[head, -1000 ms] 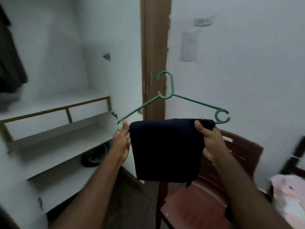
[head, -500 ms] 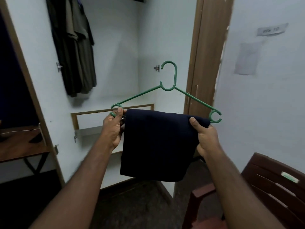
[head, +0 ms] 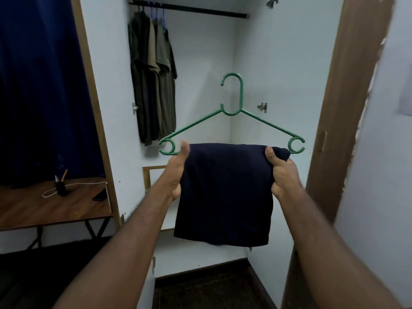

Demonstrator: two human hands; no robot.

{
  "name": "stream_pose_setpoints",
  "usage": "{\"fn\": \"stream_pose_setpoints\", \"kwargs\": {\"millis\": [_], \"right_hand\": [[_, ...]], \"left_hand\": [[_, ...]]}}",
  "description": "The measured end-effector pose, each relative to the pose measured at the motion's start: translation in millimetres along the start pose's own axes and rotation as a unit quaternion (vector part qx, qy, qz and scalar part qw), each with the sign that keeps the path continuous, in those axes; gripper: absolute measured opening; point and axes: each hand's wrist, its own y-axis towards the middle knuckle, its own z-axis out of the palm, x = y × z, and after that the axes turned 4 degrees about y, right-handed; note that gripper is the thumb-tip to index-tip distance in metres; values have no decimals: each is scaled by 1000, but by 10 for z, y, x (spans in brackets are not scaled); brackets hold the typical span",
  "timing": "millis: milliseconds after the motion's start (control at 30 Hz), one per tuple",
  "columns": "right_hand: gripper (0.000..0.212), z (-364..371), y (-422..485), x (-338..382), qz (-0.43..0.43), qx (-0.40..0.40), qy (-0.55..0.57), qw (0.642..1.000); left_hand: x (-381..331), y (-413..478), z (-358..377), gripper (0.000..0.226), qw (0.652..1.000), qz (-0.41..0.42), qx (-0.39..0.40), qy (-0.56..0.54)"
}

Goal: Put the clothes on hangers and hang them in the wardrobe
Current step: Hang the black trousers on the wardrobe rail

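A green plastic hanger (head: 240, 108) is held upright in front of the open wardrobe, its hook pointing up. A folded dark navy garment (head: 225, 192) hangs over its bottom bar. My left hand (head: 176, 172) grips the bar and cloth near the hanger's left end. My right hand (head: 282, 172) grips the cloth and bar near the right end. High in the wardrobe runs a dark rail (head: 200, 11), with several dark and olive shirts (head: 153, 85) hanging at its left end.
The wardrobe's brown door (head: 347, 130) stands open on the right. Left of the wardrobe is a wooden desk (head: 44, 208) with a pen holder, a cord and a phone, backed by a blue curtain (head: 40, 85). White shelves (head: 200, 248) sit low inside the wardrobe.
My view has swung left and upward from the chair to the wardrobe's rail and hanging shirts. Both hands have kept their hold on the hanger with the navy garment.
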Motion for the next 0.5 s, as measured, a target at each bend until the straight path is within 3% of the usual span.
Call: {"fn": "stream_pose_setpoints", "kwargs": {"millis": [200, 333, 500], "right_hand": [[24, 320, 735, -169, 12, 35, -6, 999], [13, 381, 1305, -300, 14, 48, 3, 999], [30, 396, 2139, -432, 27, 87, -36, 995]], "left_hand": [[-30, 706, -162, 32, 993, 72, -94, 10], [-97, 1163, -154, 30, 987, 97, -125, 15], [-82, 1832, -36, 40, 978, 122, -170, 17]]}}
